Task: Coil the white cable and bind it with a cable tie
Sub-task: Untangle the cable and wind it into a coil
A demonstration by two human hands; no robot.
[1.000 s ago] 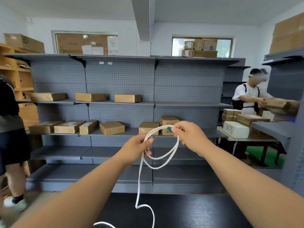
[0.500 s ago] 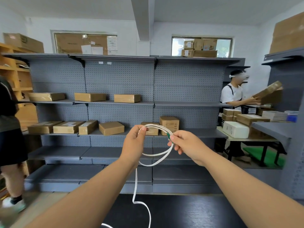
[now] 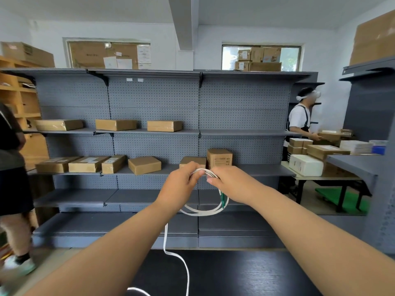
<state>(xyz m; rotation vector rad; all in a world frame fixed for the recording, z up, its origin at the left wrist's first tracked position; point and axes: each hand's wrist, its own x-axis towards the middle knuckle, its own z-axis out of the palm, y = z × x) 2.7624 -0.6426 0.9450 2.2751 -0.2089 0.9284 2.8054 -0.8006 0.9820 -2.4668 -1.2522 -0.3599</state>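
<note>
The flat white cable (image 3: pixel 201 212) hangs in loops between my two hands, held up in front of the grey shelves. My left hand (image 3: pixel 179 186) pinches the top of the loops. My right hand (image 3: pixel 233 184) grips the same bundle right beside it, the two hands almost touching. A green connector end (image 3: pixel 223 198) dangles below my right hand against the loops. The cable's loose tail (image 3: pixel 177 259) drops from my left hand onto the dark table. No cable tie is visible.
A dark wood-grain table (image 3: pixel 235 274) lies below my arms. Grey pegboard shelving (image 3: pixel 154 116) with cardboard boxes (image 3: pixel 144 165) stands ahead. A person (image 3: pixel 301 120) handles boxes at the right by a loaded table (image 3: pixel 320 178); another person (image 3: pixel 12 167) stands at the left edge.
My hands have come together at the top of the coil, another loop has been gathered, and the green connector now hangs below my right hand. The tail on the table is shorter.
</note>
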